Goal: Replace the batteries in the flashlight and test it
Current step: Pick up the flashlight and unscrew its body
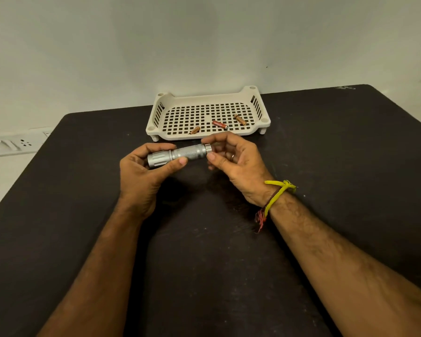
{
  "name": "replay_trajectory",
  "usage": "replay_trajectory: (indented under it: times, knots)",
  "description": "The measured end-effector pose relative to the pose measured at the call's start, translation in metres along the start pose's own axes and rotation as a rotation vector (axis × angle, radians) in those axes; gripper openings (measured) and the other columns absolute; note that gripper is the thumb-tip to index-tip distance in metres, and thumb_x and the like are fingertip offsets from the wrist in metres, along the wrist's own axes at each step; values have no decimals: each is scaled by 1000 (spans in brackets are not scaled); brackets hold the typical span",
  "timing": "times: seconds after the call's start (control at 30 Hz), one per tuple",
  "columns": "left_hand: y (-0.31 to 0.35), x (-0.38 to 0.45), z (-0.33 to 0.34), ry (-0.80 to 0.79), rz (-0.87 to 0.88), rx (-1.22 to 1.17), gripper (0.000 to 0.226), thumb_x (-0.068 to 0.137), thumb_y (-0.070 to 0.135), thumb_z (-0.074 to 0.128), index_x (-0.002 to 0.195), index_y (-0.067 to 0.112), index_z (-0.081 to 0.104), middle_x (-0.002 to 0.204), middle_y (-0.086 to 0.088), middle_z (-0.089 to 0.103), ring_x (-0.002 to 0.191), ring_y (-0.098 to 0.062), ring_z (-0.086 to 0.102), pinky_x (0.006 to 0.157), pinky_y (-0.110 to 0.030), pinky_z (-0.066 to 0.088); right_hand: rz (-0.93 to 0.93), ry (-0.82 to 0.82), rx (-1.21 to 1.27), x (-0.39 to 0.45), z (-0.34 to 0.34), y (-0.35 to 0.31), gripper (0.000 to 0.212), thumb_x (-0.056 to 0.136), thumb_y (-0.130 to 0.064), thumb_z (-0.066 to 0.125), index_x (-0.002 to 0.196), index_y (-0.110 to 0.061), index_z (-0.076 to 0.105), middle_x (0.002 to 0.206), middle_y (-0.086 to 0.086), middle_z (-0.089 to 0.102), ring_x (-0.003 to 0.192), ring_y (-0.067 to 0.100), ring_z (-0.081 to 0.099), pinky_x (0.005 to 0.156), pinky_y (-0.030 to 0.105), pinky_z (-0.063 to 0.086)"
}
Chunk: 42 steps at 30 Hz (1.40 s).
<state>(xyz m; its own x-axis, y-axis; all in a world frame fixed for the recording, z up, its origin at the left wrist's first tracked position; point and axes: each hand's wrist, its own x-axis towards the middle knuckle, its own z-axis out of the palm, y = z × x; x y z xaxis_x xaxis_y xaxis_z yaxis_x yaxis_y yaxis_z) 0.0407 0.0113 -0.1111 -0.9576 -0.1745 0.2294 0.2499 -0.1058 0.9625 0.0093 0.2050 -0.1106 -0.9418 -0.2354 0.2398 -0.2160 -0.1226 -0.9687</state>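
Observation:
A silver metal flashlight [180, 154] lies level above the black table, its wide head to the left. My left hand [141, 171] wraps around the head end. My right hand [231, 156] pinches the tail cap [207, 148] between thumb and fingertips. Behind the hands stands a cream perforated tray [229, 103] holding three small batteries: a copper one [195, 130] at the front left, a red one [220, 125] in the middle, and another copper one [240, 119] to the right.
The black table [338, 154] runs against a pale wall. A white power strip [7, 143] sits off the table's left edge. My right wrist wears yellow and red threads [275, 198].

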Motion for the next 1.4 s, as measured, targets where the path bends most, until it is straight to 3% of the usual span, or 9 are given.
replay_trajectory:
  times: [0.2, 0.3, 0.47, 0.6, 0.7, 0.83, 1.13, 1.27, 1.4]
  knots:
    - [0, 0, 0, 10, -8, 1, 34, 63, 10, 88, 94, 13, 74, 97, -7, 77, 91, -22, 74, 77, -29, 61, 78, -1, 27, 1, 1, 2, 8, 97, -7, 62, 104, -9, 66, 77, 9, 66, 60, 13, 59, 55, 24, 55]
    - [1, -1, 1, 34, -14, -4, 36, 62, 10, 88, 94, 11, 73, 93, -6, 77, 88, -20, 74, 76, -29, 61, 9, -17, 4, 1, -4, 3, 24, 90, 5, 67, 109, -11, 68, 97, 7, 68, 85, 16, 62, 80, 33, 59]
    - [2, -1, 2, 46, -21, -41, 35, 62, 9, 87, 94, 11, 73, 89, -4, 78, 84, -17, 74, 72, -27, 60, 73, 2, 51, 2, -3, 5, 11, 96, -6, 63, 105, -10, 67, 78, 6, 68, 61, 12, 62, 58, 24, 57]
    - [1, 0, 1, 53, -18, -27, 36, 62, 11, 89, 95, 9, 73, 91, -5, 78, 86, -17, 75, 74, -26, 59, 30, -15, 33, 2, -6, 3, 24, 90, 2, 68, 110, -10, 66, 95, 7, 68, 82, 13, 64, 77, 29, 60]
    - [1, 0, 0, 43, -16, -14, 36, 63, 11, 88, 95, 8, 73, 88, -2, 78, 83, -14, 73, 73, -24, 58, 84, -38, 63, 1, -1, 3, 11, 96, -6, 62, 105, -10, 66, 78, 8, 70, 61, 13, 64, 58, 24, 57]
    - [1, 0, 0, 33, -22, -13, 35, 63, 11, 88, 94, 9, 73, 88, -1, 77, 83, -13, 73, 73, -24, 59, 12, -60, 21, 1, -7, 3, 27, 90, 5, 67, 108, -15, 68, 100, 5, 70, 86, 16, 65, 81, 34, 60]
    - [1, 1, 1, 32, -37, -17, 34, 63, 12, 87, 93, 11, 73, 87, 0, 77, 83, -13, 73, 72, -24, 59, 28, -39, 32, 2, -7, 4, 28, 87, 0, 71, 110, -17, 68, 100, 1, 70, 87, 11, 67, 84, 32, 61]
    - [0, 1, 0, 45, -30, -26, 35, 62, 12, 88, 94, 9, 73, 88, -3, 76, 82, -15, 72, 72, -25, 59, 95, -50, 82, 2, -4, 5, 17, 89, -12, 69, 106, -14, 68, 82, 6, 72, 65, 12, 68, 62, 23, 59]
    - [-1, 2, -1, 44, -32, -29, 36, 63, 12, 88, 96, 8, 73, 90, -4, 77, 85, -16, 72, 73, -25, 58, 22, -50, 26, 3, -8, 7, 33, 86, 2, 73, 111, -18, 69, 97, -3, 73, 85, 11, 67, 83, 28, 61]
